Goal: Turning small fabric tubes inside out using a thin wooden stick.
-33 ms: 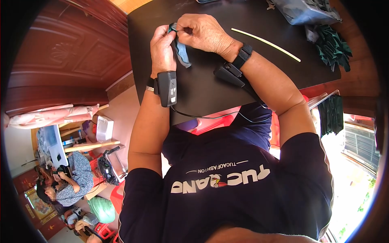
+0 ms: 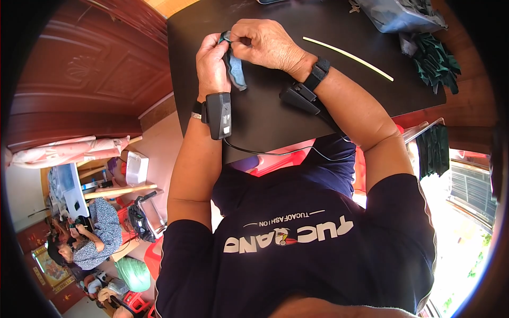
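Observation:
Both hands meet over the far left part of the black tabletop (image 2: 260, 127). Between them is a narrow fabric strip (image 2: 236, 73), light blue-grey with dark green at its upper end. My left hand (image 2: 213, 66) pinches that upper end between thumb and fingers. From the right, my right hand (image 2: 265, 43) is closed at the same spot, its bent fingertips pressed on the strip; exactly what they grip is partly hidden. The strip's loose end dangles below the fingers, beside my left palm. A thin pale-yellow strip (image 2: 348, 57) lies to the right of my right hand.
At the far right stands a translucent bin (image 2: 395, 18) of dark cloth, with a bunch of dark green fabric pieces (image 2: 437, 62) beside it. A black cable (image 2: 286, 154) runs between the wrist devices. Another person (image 2: 101, 233) sits at the left.
The hanging end of the strip has shifted slightly left and down, and it has turned a little. Both hands stay almost in place.

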